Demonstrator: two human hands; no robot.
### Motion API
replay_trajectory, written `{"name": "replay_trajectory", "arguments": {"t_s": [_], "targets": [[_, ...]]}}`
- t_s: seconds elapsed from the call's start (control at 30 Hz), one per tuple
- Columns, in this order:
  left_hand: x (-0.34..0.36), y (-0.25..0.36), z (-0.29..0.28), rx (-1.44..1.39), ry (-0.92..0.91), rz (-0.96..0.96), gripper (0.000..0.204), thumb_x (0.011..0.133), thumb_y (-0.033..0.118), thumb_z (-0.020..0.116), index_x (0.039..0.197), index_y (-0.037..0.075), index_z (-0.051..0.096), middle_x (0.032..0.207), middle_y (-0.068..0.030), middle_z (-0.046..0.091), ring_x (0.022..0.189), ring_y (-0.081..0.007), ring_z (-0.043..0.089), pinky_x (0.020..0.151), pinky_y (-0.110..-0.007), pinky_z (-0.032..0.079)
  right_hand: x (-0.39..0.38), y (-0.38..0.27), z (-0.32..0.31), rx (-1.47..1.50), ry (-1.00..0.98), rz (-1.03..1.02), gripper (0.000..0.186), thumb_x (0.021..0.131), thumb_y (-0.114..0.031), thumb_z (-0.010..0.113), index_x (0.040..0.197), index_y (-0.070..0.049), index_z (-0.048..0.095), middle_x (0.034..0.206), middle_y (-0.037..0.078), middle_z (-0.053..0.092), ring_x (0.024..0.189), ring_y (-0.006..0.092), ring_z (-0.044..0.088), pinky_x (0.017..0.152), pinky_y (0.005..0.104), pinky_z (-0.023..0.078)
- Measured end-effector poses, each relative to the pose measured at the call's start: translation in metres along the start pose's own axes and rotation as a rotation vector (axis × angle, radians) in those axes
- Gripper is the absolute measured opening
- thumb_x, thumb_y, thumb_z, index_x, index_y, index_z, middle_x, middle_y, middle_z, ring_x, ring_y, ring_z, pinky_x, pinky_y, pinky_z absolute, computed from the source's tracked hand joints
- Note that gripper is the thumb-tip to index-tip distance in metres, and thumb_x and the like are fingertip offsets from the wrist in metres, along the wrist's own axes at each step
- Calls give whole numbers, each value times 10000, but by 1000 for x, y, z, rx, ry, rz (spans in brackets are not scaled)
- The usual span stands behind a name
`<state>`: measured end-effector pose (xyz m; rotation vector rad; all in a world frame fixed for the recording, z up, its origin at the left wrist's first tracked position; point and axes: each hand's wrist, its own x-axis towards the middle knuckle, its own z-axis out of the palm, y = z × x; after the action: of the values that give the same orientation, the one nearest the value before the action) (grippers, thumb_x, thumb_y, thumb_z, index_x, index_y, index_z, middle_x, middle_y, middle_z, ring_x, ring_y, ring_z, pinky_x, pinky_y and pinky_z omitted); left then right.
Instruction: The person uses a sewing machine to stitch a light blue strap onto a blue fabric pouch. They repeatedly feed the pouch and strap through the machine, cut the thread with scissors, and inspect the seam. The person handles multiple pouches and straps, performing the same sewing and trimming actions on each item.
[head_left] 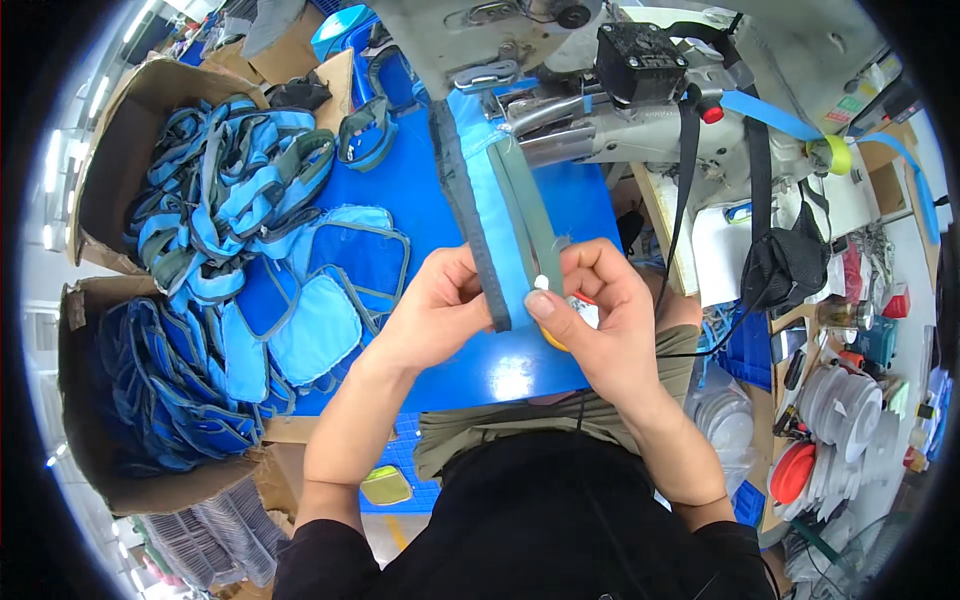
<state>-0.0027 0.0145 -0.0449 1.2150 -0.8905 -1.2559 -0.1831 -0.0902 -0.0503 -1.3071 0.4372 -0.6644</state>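
My left hand and right hand pinch the blue-green strip, seemingly straightening its end; the next move needs even tension.

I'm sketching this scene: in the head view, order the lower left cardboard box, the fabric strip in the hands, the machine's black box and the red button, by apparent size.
1. Lower left cardboard box
2. Fabric strip
3. Black box
4. Red button
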Motion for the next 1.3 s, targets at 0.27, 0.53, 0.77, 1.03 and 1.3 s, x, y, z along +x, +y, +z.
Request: {"name": "replay_trajectory", "arguments": {"t_s": [0.27, 0.53, 0.77, 1.03, 1.3], "targets": [[3, 8, 15, -47, -1, 150, 262, 961, 95, 685, 1209, 11, 692, 1269, -145, 699, 1138, -233, 681, 972, -375, 550, -4, -3, 4, -157, -73, -81, 207, 888, -159, 836, 976, -14, 717, 958, 52, 682, 892, 123, 630, 811, 293, 488], [4, 11, 13, 861, 157, 581, 348, 804, -63, 677, 1146, 2, 670, 979, -179, 678, 867, -372, 673, 741, -409, 539, -2, -3, 12, -127, -12, -148, 162, 947, -173, 770, 1010, -24, 776, 957, 80, 661, 944, 177, 579, 865, 327, 455], [33, 16, -23, 1279, 358, 1049, 284, 732, -71, 690, 1010, -12, 681, 898, -156, 657, 760, -360, 620, 632, -422, 503, -8, -21, 10, -50, -38, -151, 197, 978, -177, 740, 910, 7, 736, 858, 51, 580, 845, 156, 505, 774, 310, 410], [77, 17, -46, 980, 554, 848, 264, 773, 21, 788, 1024, 26, 705, 885, -80, 668, 779, -235, 644, 695, -327, 517, 3, -38, 30, -45, -38, -279, 191, 962, -155, 750, 879, 15, 732, 825, 48, 580, 789, 149, 502, 679, 290, 407], [61, 62, -34, 1400, 397, 1167, 229, 806, 73, 820, 1031, 44, 789, 977, -86, 742, 900, -236, 687, 789, -332, 534, 14, -17, 36, -145, -62, -355, 195, 943, -173, 756, 857, 0, 730, 768, 73, 578, 709, 167, 554, 615, 314, 441]]}}
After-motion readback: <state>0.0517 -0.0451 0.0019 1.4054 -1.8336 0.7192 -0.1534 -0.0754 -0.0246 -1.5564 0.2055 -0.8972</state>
